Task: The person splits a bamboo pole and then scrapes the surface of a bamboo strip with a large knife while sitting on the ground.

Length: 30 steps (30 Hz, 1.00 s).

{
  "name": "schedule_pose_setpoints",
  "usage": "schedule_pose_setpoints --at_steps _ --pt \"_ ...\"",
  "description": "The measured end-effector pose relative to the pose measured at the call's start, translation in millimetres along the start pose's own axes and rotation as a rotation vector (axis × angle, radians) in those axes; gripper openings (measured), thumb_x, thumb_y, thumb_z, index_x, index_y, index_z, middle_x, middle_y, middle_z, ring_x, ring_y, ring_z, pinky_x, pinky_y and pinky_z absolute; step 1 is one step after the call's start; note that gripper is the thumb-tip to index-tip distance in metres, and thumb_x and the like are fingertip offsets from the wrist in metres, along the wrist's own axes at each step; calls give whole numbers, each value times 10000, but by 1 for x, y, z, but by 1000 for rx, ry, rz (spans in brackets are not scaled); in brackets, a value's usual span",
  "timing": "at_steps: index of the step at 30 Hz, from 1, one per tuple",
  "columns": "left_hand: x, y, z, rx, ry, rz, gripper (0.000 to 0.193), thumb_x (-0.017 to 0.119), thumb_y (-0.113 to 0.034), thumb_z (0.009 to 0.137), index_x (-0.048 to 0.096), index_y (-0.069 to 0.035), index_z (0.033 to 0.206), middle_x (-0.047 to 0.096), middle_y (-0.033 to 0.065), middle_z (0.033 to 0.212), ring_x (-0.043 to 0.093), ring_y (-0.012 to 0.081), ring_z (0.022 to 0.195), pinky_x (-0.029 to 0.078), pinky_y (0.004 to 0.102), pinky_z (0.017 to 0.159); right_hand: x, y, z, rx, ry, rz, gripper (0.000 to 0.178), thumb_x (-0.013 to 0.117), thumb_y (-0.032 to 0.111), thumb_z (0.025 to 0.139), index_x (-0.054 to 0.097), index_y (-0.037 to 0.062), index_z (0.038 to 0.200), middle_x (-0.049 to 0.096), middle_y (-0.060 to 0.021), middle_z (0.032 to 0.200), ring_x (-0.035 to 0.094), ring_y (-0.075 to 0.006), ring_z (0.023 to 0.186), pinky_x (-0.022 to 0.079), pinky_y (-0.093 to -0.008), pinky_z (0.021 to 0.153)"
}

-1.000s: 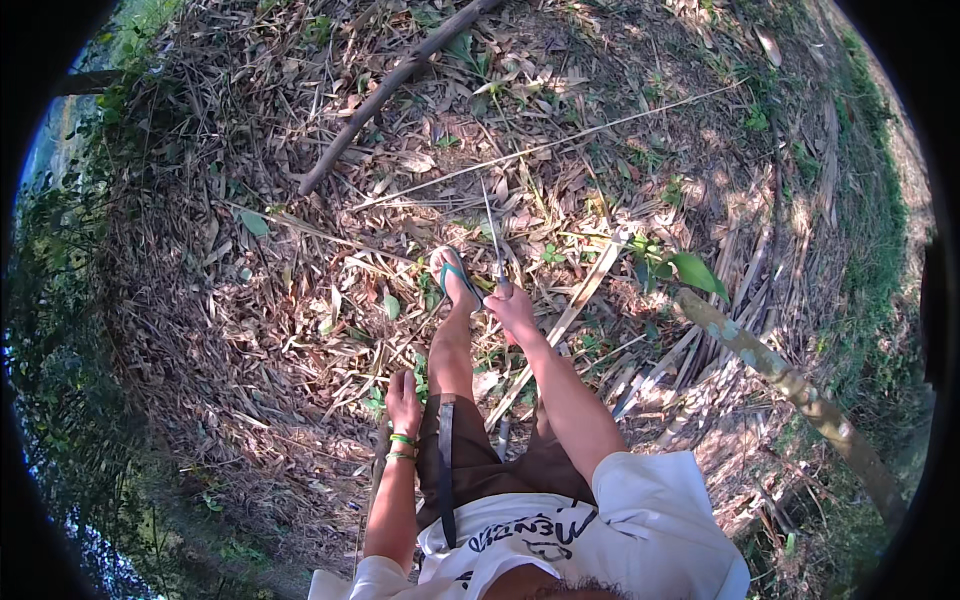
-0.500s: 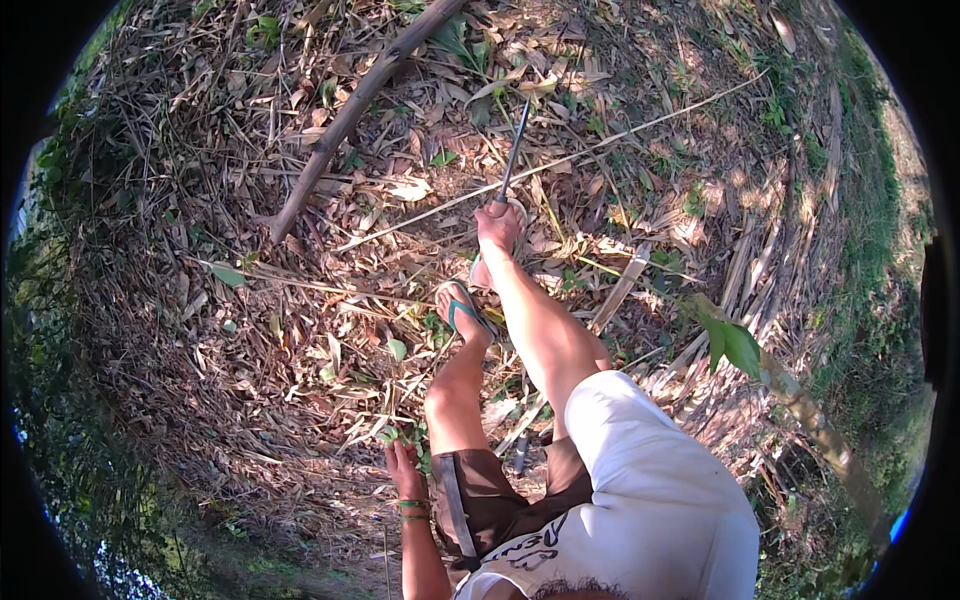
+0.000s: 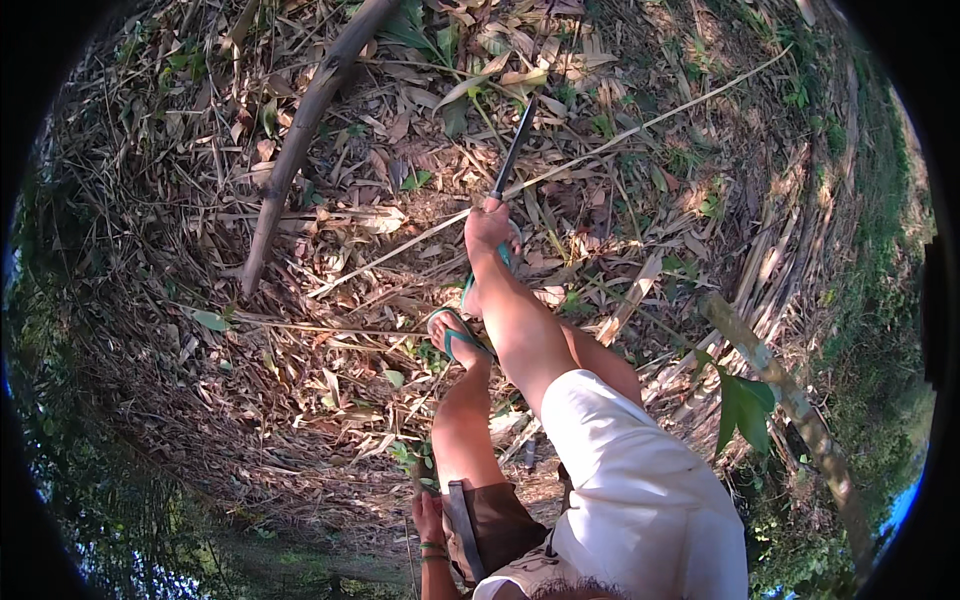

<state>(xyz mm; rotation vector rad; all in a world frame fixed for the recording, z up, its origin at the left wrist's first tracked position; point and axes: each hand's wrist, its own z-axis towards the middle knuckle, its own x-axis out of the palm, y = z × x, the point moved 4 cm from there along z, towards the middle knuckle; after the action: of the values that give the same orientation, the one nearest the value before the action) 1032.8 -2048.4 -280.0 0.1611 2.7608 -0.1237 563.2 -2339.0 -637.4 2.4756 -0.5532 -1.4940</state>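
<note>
My right hand (image 3: 487, 228) is closed around the handle of a long knife (image 3: 516, 145), and its fingers hide most of that handle. The narrow, dark blade points away from me, tilted slightly right. Close to the blade's base, a long thin pale stalk (image 3: 610, 143) crosses the view; whether the two touch I cannot tell. My left hand (image 3: 428, 515) hangs beside my brown shorts with its fingers loosely extended, and nothing shows in it. Green bands (image 3: 433, 551) circle that wrist. Dry leaves (image 3: 400, 215) cover the ground under the knife.
A thick brown branch (image 3: 300, 140) lies at the far left. To the right, a mottled trunk (image 3: 790, 395) rises beside a leafy green sprig (image 3: 745, 405). A flat split strip (image 3: 632, 297) lies on the litter near my feet in green-strapped sandals (image 3: 458, 335).
My left hand has dropped lower and closer to my shorts. My right hand has moved slightly left and nearer with the knife. The view has shifted, with the branch farther left.
</note>
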Motion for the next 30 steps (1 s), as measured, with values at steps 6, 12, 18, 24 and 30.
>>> schedule_pose_setpoints --at_steps 6,12,18,24,30 --pt "31 -115 -38 119 63 141 319 529 -361 1049 570 -82 1198 654 15 877 639 107 802 449 252 659 -62 20 -31 60 86 218 316 741 196 781 583 22 993 664 -171 854 679 -347 820 504 -449 747" --pt "84 -234 -108 299 166 226 322 521 -362 1049 570 -96 1224 685 44 956 676 149 878 525 299 720 -133 72 -88 339 549 1161 234 671 55 934 464 26 1037 639 -187 1043 710 -348 955 617 -418 844" --pt "121 -305 -144 450 275 313 307 535 -339 1048 582 -92 1224 681 28 953 662 128 864 516 284 735 -185 197 -89 404 451 1298 282 775 43 852 500 85 901 606 -81 916 677 -226 829 600 -369 753" --pt "153 -386 -227 689 281 254 332 538 -303 1044 552 -57 1267 667 42 976 644 134 895 514 292 780 -278 314 -99 342 446 1307 345 749 -8 850 428 119 827 605 -46 841 654 -160 718 629 -332 633" --pt "195 -533 -354 941 419 -113 580 463 -391 1066 295 -82 1527 447 186 1481 444 290 1365 356 460 1127 -390 408 -143 325 540 1408 299 704 -41 864 434 81 898 612 -88 878 677 -212 750 639 -350 696"
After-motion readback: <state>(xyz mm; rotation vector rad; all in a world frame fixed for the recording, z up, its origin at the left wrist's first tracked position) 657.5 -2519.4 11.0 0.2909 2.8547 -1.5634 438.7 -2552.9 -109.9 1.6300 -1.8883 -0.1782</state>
